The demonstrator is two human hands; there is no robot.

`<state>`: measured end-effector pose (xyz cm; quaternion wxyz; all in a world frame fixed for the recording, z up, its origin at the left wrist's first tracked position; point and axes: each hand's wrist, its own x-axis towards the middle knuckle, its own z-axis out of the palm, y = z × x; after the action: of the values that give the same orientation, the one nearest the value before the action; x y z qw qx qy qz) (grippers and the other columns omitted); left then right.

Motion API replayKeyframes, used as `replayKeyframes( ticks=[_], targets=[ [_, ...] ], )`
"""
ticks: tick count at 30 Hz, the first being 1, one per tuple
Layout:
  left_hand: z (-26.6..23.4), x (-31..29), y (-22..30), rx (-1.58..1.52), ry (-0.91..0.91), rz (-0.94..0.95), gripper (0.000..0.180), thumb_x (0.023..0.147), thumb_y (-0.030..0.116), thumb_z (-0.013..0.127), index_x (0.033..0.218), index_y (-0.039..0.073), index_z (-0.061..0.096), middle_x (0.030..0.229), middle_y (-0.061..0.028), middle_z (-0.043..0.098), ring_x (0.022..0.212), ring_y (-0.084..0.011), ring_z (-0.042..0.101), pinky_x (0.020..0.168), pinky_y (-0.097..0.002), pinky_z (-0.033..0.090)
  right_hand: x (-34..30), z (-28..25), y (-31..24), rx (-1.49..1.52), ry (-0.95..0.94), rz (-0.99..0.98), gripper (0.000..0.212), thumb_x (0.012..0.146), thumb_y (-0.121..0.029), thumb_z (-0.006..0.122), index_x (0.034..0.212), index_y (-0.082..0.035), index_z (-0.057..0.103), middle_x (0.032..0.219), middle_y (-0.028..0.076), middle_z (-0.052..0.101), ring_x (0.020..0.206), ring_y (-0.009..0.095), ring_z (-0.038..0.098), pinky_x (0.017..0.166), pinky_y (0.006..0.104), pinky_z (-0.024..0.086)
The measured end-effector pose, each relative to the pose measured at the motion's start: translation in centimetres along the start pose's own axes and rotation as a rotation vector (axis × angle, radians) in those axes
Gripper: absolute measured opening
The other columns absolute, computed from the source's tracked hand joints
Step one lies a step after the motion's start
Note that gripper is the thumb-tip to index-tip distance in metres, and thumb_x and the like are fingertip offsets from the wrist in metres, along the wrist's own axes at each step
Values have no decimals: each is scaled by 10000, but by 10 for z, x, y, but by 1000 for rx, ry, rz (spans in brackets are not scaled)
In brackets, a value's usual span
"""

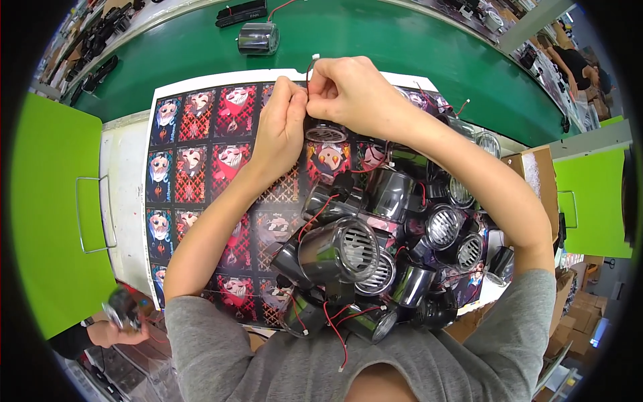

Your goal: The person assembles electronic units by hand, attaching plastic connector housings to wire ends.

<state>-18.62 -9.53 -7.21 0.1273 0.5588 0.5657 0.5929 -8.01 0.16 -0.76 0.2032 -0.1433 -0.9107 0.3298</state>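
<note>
My left hand (284, 122) and my right hand (351, 92) meet over the far part of a printed sheet, fingertips pinched together. A thin red and black wire (309, 72) with a small white plug (315, 57) rises from between them, at my right fingertips. What the left fingers pinch is hidden. Just under my right hand sits a dark cylindrical housing (326, 133) with a slotted grille end; its upper part is covered by the hands. Nearer to me lies a pile of similar glossy black housings (338, 251), several with red and black wires and white plugs.
The printed sheet (189, 155) with rows of cartoon pictures lies under the pile. Beyond it, a green work surface (375, 40) carries another housing (258, 39) and a black part (241, 13). At lower left, another person's hand (120, 333) holds a similar housing. A cardboard box (539, 181) stands right.
</note>
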Motion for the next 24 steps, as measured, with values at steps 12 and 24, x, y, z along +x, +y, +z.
replayKeyframes(
  ticks=[12, 24],
  targets=[
    [-1, -1, -9, -203, -12, -54, 120, 904, 116, 378, 811, 41, 380, 711, -6, 415, 672, -70, 364, 610, -217, 345, 11, -3, 1, -94, -96, 84, 194, 658, -142, 627, 672, 38, 556, 576, 117, 560, 532, 170, 546, 501, 291, 434],
    [-5, 2, -7, -337, 58, -260, 119, 849, 107, 427, 753, 40, 440, 678, 36, 395, 631, -33, 341, 534, -195, 307, 12, -1, 6, 88, -131, 92, 116, 727, -86, 601, 756, 26, 598, 646, 35, 582, 576, 78, 521, 532, 222, 430]
  ],
)
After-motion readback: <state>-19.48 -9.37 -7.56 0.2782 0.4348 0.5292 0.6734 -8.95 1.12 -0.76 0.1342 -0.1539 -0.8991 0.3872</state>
